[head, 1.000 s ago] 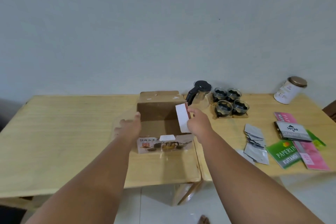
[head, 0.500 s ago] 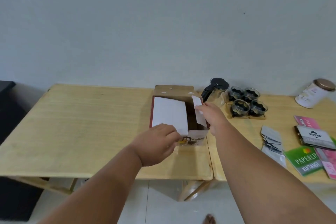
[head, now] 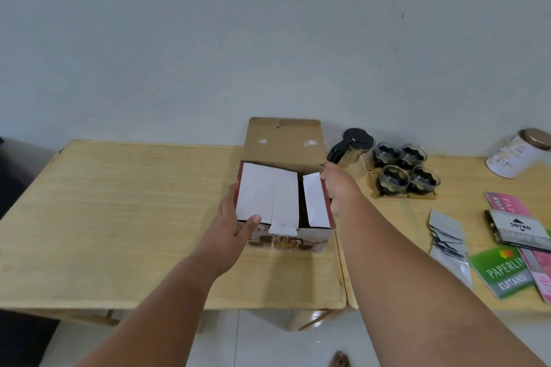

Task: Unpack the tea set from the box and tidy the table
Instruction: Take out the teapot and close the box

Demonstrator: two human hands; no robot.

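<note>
The cardboard tea set box (head: 290, 240) stands in the middle of the wooden table (head: 119, 217). Its brown back lid (head: 283, 140) stands up. Two white side flaps (head: 268, 194) are folded in over the top. My left hand (head: 235, 223) grips the box's left front corner, thumb on the left flap. My right hand (head: 337, 188) presses against the right side, holding the right flap (head: 314, 199) down. A glass teapot with a black lid (head: 354, 149) and several glass cups on a small tray (head: 402, 170) sit to the right of the box.
On the right table lie grey sachets (head: 447, 235), a green receipt book (head: 504, 271), pink booklets (head: 507, 202), a black-and-white packet (head: 518, 229) and a white jar with a gold lid (head: 515, 155). A wall runs behind. White floor tiles lie below.
The white side flaps have been folded down over the box opening. My left hand moved from the flap's top to the box's left front corner. The camera shifted left.
</note>
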